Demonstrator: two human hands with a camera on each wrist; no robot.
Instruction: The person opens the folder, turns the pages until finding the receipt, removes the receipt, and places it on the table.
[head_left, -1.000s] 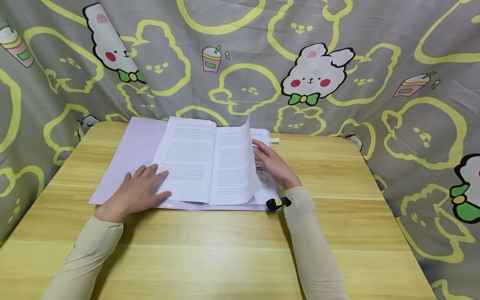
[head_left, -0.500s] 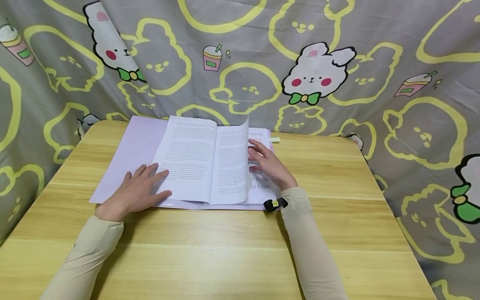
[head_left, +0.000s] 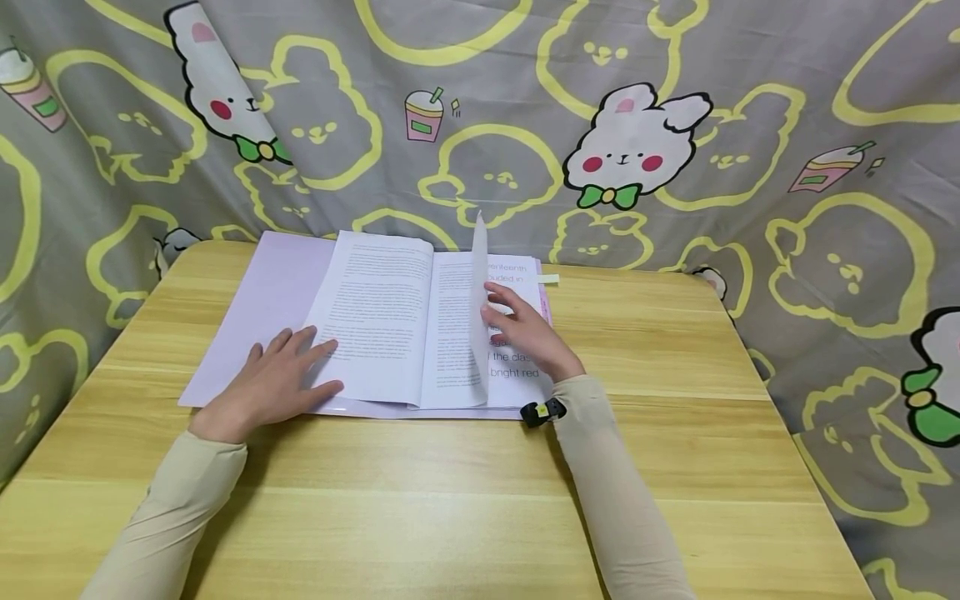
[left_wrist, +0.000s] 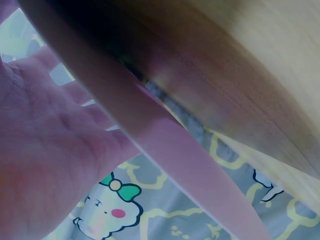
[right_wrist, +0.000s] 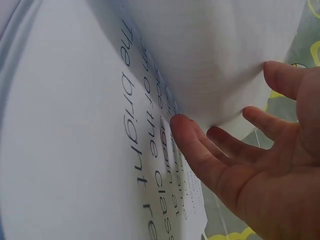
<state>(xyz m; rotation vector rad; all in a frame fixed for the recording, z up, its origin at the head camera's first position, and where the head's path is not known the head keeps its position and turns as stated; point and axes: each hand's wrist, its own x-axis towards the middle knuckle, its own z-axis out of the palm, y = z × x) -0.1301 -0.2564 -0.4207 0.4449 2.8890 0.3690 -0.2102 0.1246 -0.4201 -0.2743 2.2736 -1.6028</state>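
Apparently mid-turn, a page (right_wrist: pixel 225 60) is needing a leftward push from the loose-fingered right hand (head_left: pixel 531 332) merely touching it, the splayed left hand (head_left: pixel 273 377) gripping nothing.

1 page (head_left: pixel 479 267) nearer upright — right hand (head_left: pixel 531 335) farther left — more print (head_left: pixel 514 372) visible

head: bright, soft glare on table (head_left: pixel 408 454) | left wrist: dim, hazy, purplish | right wrist: muted, lifted page (right_wrist: pixel 215 55) shaded
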